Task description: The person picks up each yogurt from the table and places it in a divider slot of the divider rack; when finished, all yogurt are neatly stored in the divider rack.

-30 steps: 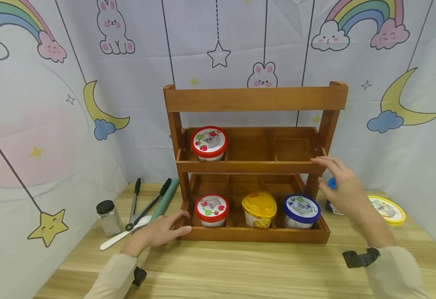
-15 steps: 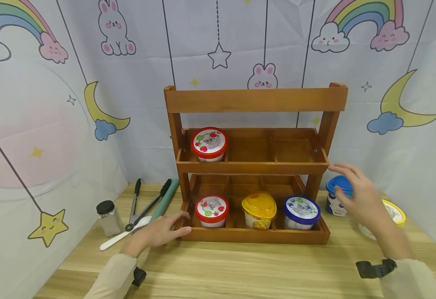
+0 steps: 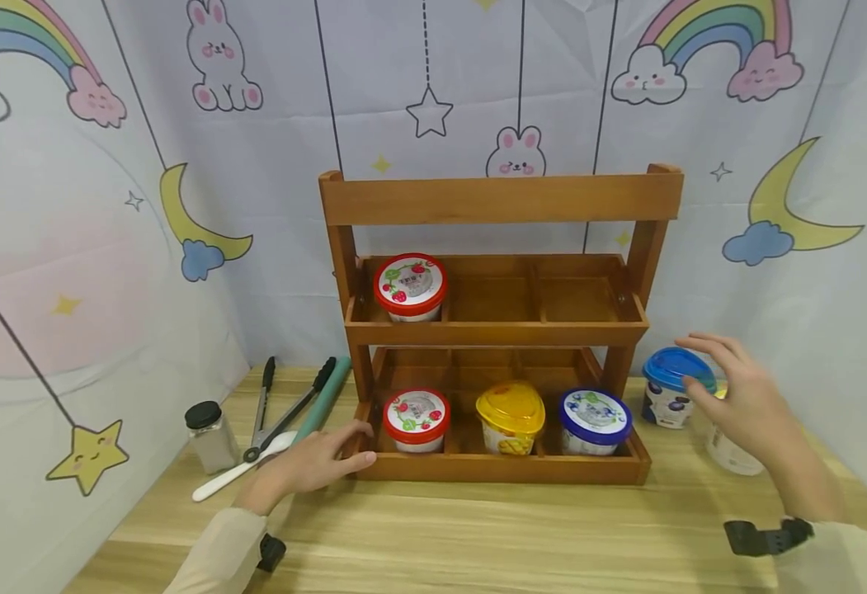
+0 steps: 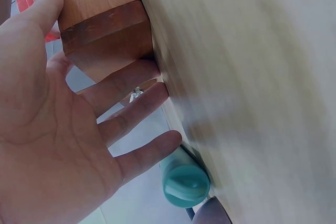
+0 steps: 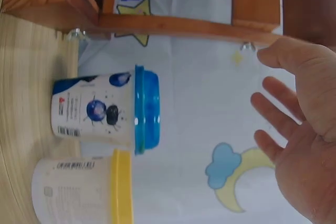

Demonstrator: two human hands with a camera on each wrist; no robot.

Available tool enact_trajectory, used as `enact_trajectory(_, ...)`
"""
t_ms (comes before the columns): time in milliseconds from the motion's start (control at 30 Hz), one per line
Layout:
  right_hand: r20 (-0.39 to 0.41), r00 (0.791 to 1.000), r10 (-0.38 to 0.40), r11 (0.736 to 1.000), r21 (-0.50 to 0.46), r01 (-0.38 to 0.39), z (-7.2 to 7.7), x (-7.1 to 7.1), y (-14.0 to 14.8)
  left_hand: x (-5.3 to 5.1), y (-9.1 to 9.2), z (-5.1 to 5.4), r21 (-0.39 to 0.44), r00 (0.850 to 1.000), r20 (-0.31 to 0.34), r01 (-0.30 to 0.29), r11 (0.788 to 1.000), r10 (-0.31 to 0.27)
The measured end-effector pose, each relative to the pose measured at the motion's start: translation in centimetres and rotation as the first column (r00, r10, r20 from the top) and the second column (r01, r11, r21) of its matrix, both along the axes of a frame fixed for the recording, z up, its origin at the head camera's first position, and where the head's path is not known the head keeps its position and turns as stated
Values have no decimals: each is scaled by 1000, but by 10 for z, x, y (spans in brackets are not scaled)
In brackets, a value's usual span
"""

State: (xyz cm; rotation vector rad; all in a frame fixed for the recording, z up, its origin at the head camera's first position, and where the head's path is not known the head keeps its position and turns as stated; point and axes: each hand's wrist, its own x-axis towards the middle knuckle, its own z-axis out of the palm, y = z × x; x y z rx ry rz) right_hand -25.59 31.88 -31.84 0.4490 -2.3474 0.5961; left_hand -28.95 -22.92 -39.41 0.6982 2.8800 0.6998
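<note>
While grip (image 3: 746,404) hovers, blue-lidded cup's (image 3: 669,389) lower.

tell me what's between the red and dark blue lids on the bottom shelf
A yellow-lidded tub stands between them, as the head view shows.

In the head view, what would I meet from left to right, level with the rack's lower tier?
Black-capped jar, left hand, lower red-lidded cup, yellow-lidded cup, dark-blue-lidded cup, light-blue-lidded cup, right hand.

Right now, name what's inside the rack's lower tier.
The tier holds a red-lidded tub, a yellow-lidded tub and a navy-lidded tub; their contents and undersides are hidden.
</note>
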Motion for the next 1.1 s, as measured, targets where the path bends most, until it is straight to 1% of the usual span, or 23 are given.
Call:
enact_trajectory(167,42,999,-34,999,4,34,-2,0,12,0,-1,1,-5,1000,-11,-3,1000,3)
enact_trajectory(333,70,997,-41,999,16,40,-4,-3,20,0,-2,1,-4,999,-31,-8,1000,8)
enact_trajectory(500,100,994,-48,999,16,47,-7,-5,25,-1,-2,1,-4,1000,-20,-15,1000,15)
enact_trajectory(733,170,981,-94,996,10,93,-14,-5,34,-2,-1,-1,-7,1000,-14,-11,1000,11)
enact_trajectory(1100,235,963,-129,991,9,130,-27,-6,49,-2,-1,-3,1,1000,-11,6,1000,-6)
